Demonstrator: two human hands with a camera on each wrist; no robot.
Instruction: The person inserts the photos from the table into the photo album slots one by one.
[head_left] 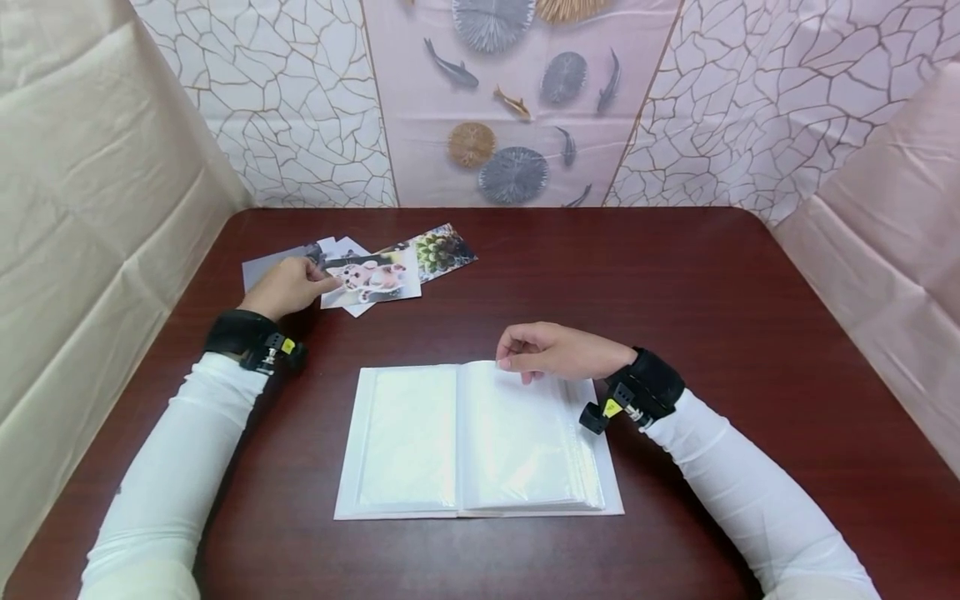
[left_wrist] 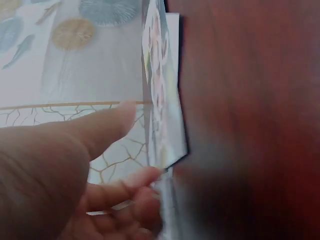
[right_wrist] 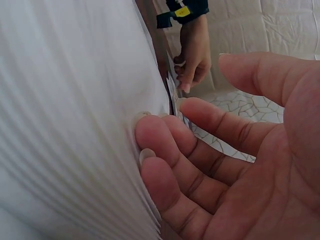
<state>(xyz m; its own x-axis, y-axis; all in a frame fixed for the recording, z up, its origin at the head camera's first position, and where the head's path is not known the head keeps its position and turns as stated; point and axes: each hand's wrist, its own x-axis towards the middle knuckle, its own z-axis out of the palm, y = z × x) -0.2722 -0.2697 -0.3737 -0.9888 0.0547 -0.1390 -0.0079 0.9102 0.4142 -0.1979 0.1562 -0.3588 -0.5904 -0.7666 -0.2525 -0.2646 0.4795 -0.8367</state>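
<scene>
At the far left of the table, my left hand (head_left: 288,287) reaches the left edge of a photo (head_left: 375,279) of a pink and white plush toy, on top of several loose photos. In the left wrist view the thumb (left_wrist: 115,122) stands apart from the fingers, and a fingertip (left_wrist: 152,174) is at the photo's edge. A photo album (head_left: 408,437) lies spread before me, its visible clear pockets showing white. My right hand (head_left: 562,352) is over the top of its right page, thumb apart, loosely bent fingers (right_wrist: 160,185) touching the page edges in the right wrist view.
Under the plush toy photo lie a photo of a green plant (head_left: 442,252) and a greyish photo (head_left: 270,265). The dark red table (head_left: 712,317) ends at a patterned cloth (head_left: 517,108) behind, with pale cloth at both sides.
</scene>
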